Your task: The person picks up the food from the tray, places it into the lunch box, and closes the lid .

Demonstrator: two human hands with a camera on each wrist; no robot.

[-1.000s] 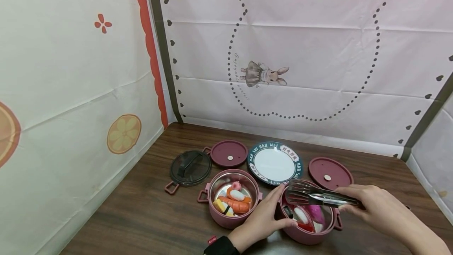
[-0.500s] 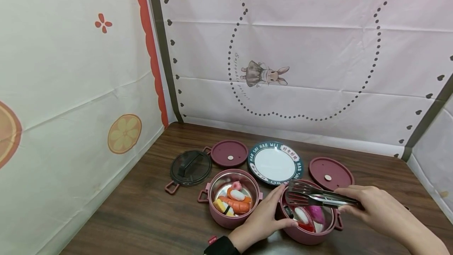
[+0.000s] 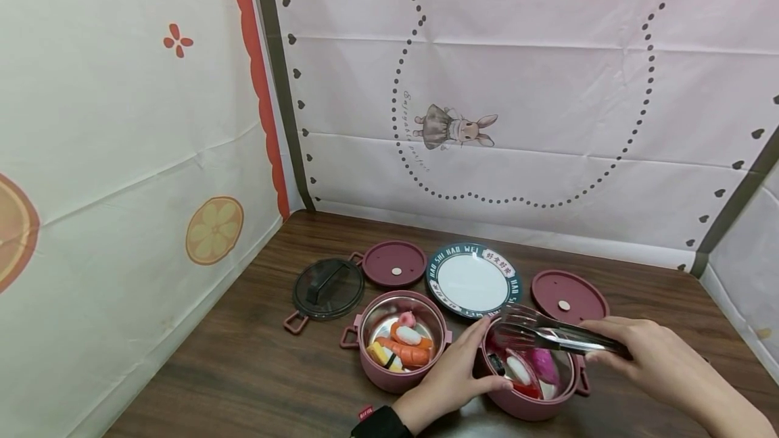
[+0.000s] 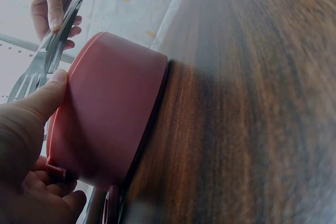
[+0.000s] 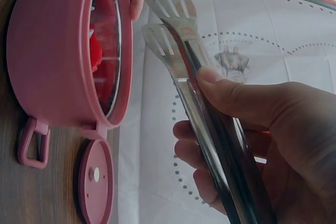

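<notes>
My right hand (image 3: 660, 360) grips metal serving tongs (image 5: 205, 129) with slotted ends, thumb on one arm and fingers round the other. Their two ends stand a little apart above the right pink pot (image 3: 528, 408), holding nothing. My left hand (image 3: 447, 376) holds that pot by its left side, thumb (image 4: 47, 98) at the rim and fingers by a side handle. Inside the pot lie toy food pieces, among them a magenta piece (image 3: 544, 365), a white one (image 3: 518, 370) and a red one (image 3: 527, 391). The tongs and the rim hide some of them.
Left of it stands another pink pot (image 3: 389, 380) with toy sushi and a shrimp-like orange piece (image 3: 406, 353). Behind are a dark see-through lid (image 3: 337, 289), two maroon lids (image 3: 389, 257) (image 3: 562, 286) and a green-rimmed white plate (image 3: 471, 282). Printed cloth walls (image 3: 535, 120) enclose the table.
The tongs have tilted slightly, their slotted ends rising a little over the right pot. My right hand has shifted slightly right. The left hand and the pots stay where they were.
</notes>
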